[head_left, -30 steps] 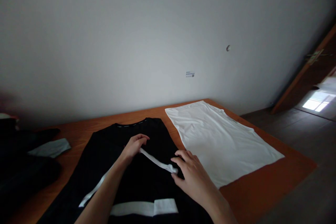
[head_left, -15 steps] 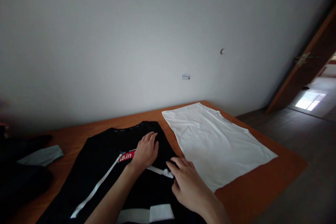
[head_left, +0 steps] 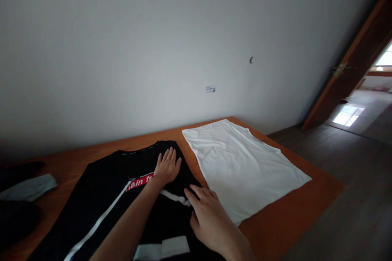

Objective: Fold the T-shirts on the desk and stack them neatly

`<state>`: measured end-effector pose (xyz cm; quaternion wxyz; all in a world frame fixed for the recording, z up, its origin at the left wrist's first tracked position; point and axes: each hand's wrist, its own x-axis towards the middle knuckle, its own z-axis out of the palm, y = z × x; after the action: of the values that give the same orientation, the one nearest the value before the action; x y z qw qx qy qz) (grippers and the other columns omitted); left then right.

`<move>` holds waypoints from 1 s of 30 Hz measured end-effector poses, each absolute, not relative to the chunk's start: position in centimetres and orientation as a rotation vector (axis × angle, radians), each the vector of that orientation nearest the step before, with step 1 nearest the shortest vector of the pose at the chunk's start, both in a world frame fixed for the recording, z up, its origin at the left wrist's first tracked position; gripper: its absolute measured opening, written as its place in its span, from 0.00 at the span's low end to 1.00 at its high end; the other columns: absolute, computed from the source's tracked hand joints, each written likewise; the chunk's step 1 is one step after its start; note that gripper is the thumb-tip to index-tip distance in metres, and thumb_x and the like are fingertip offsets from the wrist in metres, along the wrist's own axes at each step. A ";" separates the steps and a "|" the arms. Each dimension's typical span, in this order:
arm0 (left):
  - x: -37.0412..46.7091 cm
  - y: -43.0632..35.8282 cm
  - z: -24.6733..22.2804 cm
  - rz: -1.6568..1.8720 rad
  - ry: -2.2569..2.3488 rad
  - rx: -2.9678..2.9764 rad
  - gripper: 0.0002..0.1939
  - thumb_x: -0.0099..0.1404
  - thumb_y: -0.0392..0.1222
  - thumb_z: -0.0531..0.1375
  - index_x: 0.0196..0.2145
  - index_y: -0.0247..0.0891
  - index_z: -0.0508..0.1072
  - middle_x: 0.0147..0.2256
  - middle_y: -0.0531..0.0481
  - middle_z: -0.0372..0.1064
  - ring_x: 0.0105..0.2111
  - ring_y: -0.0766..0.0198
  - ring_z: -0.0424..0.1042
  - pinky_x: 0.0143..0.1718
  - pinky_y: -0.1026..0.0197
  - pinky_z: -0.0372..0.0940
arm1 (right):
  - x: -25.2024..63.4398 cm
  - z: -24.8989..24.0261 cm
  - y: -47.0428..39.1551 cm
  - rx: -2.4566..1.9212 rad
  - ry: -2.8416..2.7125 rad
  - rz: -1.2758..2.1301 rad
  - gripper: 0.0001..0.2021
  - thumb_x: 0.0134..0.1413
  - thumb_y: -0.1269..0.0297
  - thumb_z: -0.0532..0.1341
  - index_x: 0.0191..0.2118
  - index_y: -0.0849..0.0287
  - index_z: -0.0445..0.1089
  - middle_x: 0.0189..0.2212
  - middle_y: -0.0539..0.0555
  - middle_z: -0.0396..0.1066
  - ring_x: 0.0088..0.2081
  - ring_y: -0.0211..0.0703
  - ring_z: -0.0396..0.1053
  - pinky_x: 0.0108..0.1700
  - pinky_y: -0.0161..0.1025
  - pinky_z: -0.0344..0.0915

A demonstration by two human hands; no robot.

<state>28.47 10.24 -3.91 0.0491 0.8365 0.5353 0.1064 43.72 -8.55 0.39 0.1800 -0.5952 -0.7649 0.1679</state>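
Observation:
A black shirt (head_left: 101, 187) with a red printed label (head_left: 139, 182) and white stripes lies spread on the wooden table (head_left: 72, 157). Flat on its upper right part, near the shoulder, rests my left hand (head_left: 167, 168), fingers spread. My right hand (head_left: 208, 212) touches the shirt's right edge by the end of a white stripe, its fingers apart and slightly bent. Right of the shirt, a white cloth (head_left: 241, 167) is laid out flat with light wrinkles.
Dark clothing (head_left: 18, 218) and a grey cloth (head_left: 30, 187) lie at the far left. Behind the table rises a pale wall (head_left: 137, 49) with a small sticker (head_left: 210, 89). A brown door (head_left: 349, 65) stands open at the right.
My left hand has flattened and its fingers have spread on the shirt. My right hand stays at the shirt's edge. The whole view has shifted, so things appear a little farther left.

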 end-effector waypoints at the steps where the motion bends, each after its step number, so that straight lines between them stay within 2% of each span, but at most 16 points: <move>1: 28.4 10.1 -3.7 0.319 1.633 2.548 0.29 0.73 0.46 0.44 0.66 0.30 0.62 0.69 0.31 0.53 0.71 0.44 0.47 0.69 0.37 0.41 | 43.7 0.3 -8.5 -1.681 -2.164 0.481 0.33 0.55 0.75 0.55 0.67 0.60 0.63 0.66 0.62 0.62 0.66 0.54 0.61 0.67 0.52 0.56; 5: 26.8 9.0 -2.3 0.299 1.664 2.528 0.32 0.70 0.46 0.49 0.67 0.26 0.58 0.69 0.30 0.52 0.70 0.44 0.51 0.68 0.44 0.49 | 43.5 0.5 -8.6 -1.661 -2.167 0.507 0.32 0.56 0.75 0.55 0.68 0.62 0.61 0.67 0.64 0.61 0.67 0.55 0.60 0.68 0.53 0.55; 7: 25.3 8.3 -1.3 0.285 1.731 2.485 0.30 0.68 0.45 0.51 0.63 0.26 0.63 0.64 0.27 0.61 0.65 0.41 0.61 0.63 0.43 0.56 | 43.5 0.8 -8.5 -1.659 -2.160 0.508 0.31 0.57 0.75 0.56 0.67 0.62 0.63 0.66 0.64 0.62 0.66 0.56 0.61 0.67 0.54 0.56; 10: 23.0 7.8 0.0 0.243 1.862 2.362 0.23 0.65 0.48 0.54 0.50 0.28 0.73 0.50 0.24 0.72 0.50 0.36 0.74 0.51 0.41 0.65 | 43.5 1.1 -8.2 -1.670 -2.145 0.488 0.29 0.57 0.76 0.57 0.64 0.61 0.66 0.63 0.63 0.67 0.63 0.56 0.64 0.65 0.54 0.58; 13: 21.4 8.0 0.7 0.209 1.893 2.254 0.17 0.62 0.53 0.58 0.35 0.35 0.76 0.40 0.31 0.77 0.41 0.40 0.78 0.41 0.48 0.67 | 43.6 1.1 -7.8 -1.668 -2.140 0.457 0.28 0.55 0.78 0.58 0.61 0.57 0.69 0.58 0.60 0.71 0.59 0.55 0.68 0.62 0.52 0.63; 16: 20.9 8.6 1.1 0.183 1.825 2.195 0.13 0.61 0.50 0.61 0.24 0.42 0.72 0.28 0.44 0.76 0.33 0.50 0.78 0.34 0.57 0.64 | 43.7 1.0 -7.3 -1.636 -2.140 0.427 0.27 0.54 0.79 0.59 0.58 0.54 0.71 0.55 0.57 0.72 0.57 0.53 0.69 0.59 0.49 0.65; 18: 21.0 8.9 1.5 0.183 1.781 2.190 0.12 0.63 0.48 0.60 0.23 0.43 0.71 0.27 0.48 0.76 0.32 0.54 0.77 0.33 0.60 0.62 | 43.8 0.9 -7.1 -1.628 -2.136 0.410 0.24 0.55 0.78 0.60 0.56 0.53 0.73 0.53 0.56 0.73 0.55 0.52 0.70 0.58 0.48 0.65; 21: 21.4 9.4 2.2 0.213 1.771 2.203 0.11 0.69 0.47 0.54 0.32 0.42 0.71 0.32 0.48 0.77 0.34 0.58 0.77 0.35 0.62 0.62 | 43.6 1.0 -6.9 -1.652 -2.119 0.395 0.20 0.58 0.76 0.60 0.53 0.53 0.75 0.51 0.56 0.74 0.53 0.51 0.70 0.56 0.47 0.65; 25: 21.3 9.5 2.4 0.216 1.832 2.208 0.14 0.73 0.47 0.47 0.40 0.41 0.70 0.37 0.45 0.78 0.39 0.56 0.78 0.40 0.59 0.63 | 43.4 1.0 -6.9 -1.677 -2.105 0.398 0.15 0.61 0.73 0.60 0.50 0.54 0.77 0.47 0.55 0.75 0.50 0.51 0.72 0.54 0.47 0.66; 27: 20.7 9.4 2.0 0.134 1.851 2.198 0.12 0.71 0.45 0.49 0.39 0.41 0.71 0.33 0.45 0.78 0.35 0.54 0.78 0.39 0.57 0.64 | 43.4 0.9 -7.0 -1.685 -2.102 0.409 0.15 0.60 0.73 0.61 0.51 0.54 0.76 0.47 0.55 0.75 0.51 0.52 0.71 0.54 0.48 0.66; 30: 19.6 9.4 1.6 -0.005 1.837 2.184 0.07 0.64 0.40 0.54 0.34 0.41 0.72 0.26 0.47 0.76 0.27 0.52 0.78 0.35 0.55 0.66 | 43.4 0.7 -7.1 -1.694 -2.078 0.418 0.22 0.58 0.75 0.61 0.58 0.56 0.71 0.49 0.58 0.73 0.52 0.53 0.70 0.55 0.49 0.66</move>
<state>19.59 9.37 1.58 0.1433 0.7573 0.6372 -0.0019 43.40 -7.13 0.66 0.2123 -0.6099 -0.7485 0.1507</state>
